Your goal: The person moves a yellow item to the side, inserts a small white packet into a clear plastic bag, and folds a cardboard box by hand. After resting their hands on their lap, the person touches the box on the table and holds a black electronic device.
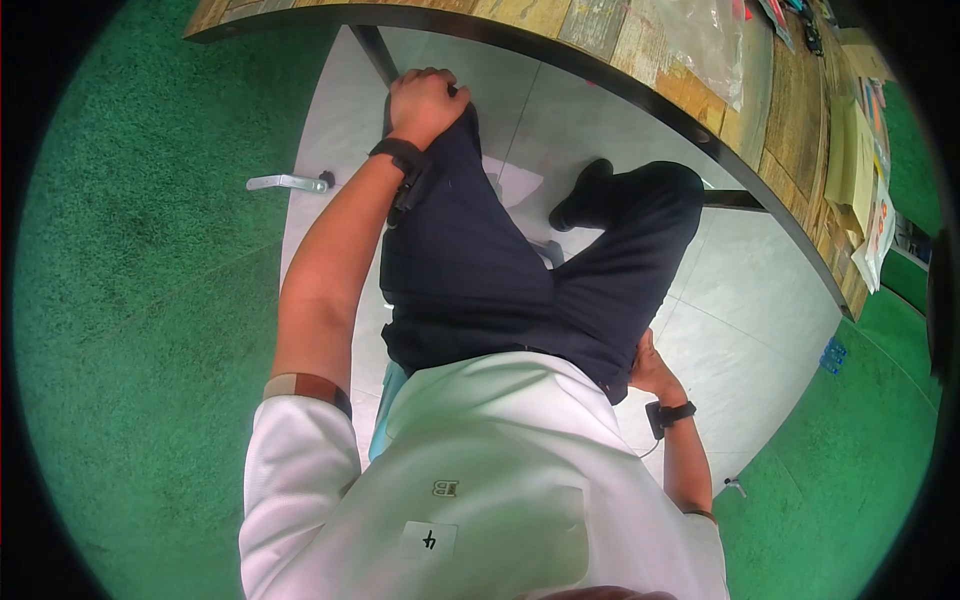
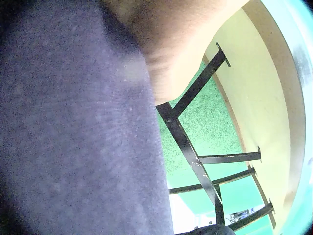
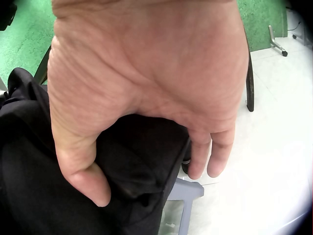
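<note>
In the head view my left hand (image 1: pixel 428 105) rests over the knee of the dark trousers (image 1: pixel 455 260), fingers draped across its top. The left wrist view has dark trouser cloth (image 2: pixel 83 127) filling its left side, with skin (image 2: pixel 171 54) above it; the fingers are hidden there. My right hand (image 1: pixel 655 372) hangs low beside the other thigh, near the hip. From the right wrist, its palm (image 3: pixel 151 68) faces the camera. The thumb (image 3: pixel 93 183) lies against the dark cloth, and two loosely straight fingers hang to the right. The other fingers are hidden by the cloth.
A wood-plank table (image 1: pixel 600 30) curves across the front, with a clear plastic bag (image 1: pixel 705 50) and papers (image 1: pixel 850 165) on it. Black metal legs (image 2: pixel 186 142) stand underneath. Grey tiles and green carpet (image 1: pixel 150 200) cover the floor. A grey seat part (image 3: pixel 188 188) shows below the right hand.
</note>
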Tool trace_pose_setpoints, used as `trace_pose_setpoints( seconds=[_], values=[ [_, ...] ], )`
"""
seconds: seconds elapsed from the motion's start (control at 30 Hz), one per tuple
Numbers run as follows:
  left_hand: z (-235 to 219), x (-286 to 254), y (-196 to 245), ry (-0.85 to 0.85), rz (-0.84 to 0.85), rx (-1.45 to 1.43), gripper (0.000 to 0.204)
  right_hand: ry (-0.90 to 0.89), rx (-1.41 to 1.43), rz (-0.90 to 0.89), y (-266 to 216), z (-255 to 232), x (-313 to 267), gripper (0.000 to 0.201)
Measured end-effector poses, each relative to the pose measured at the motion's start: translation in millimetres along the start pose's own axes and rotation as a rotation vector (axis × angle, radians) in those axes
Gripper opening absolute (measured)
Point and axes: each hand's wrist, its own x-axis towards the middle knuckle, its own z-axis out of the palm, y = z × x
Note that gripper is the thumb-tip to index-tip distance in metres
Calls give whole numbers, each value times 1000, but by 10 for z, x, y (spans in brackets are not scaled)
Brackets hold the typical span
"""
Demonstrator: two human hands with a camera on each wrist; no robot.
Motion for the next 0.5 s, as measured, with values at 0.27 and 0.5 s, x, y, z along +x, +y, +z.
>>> trace_pose_setpoints(
  seconds=[0.27, 0.5],
  values=[
    [-14, -1, 7, -16, -8, -8, 36, 11, 1, -12, 33, 16, 6, 119],
    [-8, 2, 3, -24, -10, 1, 36, 5, -3, -14, 37, 12, 2, 119]
  ],
)
